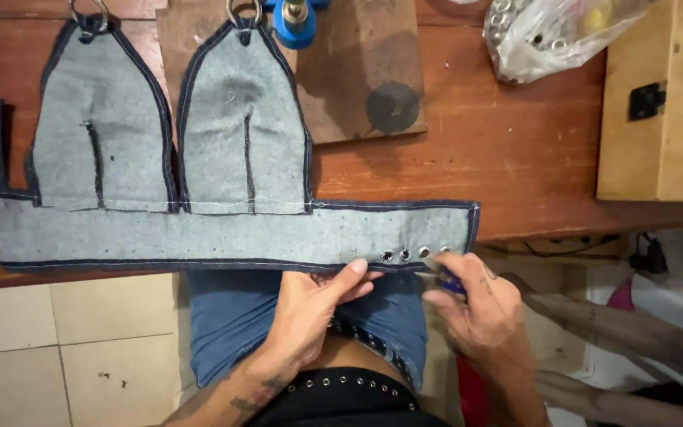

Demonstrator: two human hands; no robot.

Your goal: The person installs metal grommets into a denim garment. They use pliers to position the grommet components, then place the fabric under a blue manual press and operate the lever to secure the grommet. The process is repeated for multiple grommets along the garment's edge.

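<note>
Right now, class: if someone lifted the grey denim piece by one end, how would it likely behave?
The grey denim piece would probably droop, since it lies flat and thin. Its eyelets likely stiffen that edge slightly. It seems unlikely to slide easily on the wooden table.

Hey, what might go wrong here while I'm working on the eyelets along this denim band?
The denim band hangs over the table edge, held only by the left hand, so it might slip. The right hand grips a blue tool close to the left thumb, which could get pinched. The eyelets sit near the hem and might tear it.

bare forearms with dark tattoos, a black studded belt (341, 385) and blue denim shorts (231, 320).
</note>
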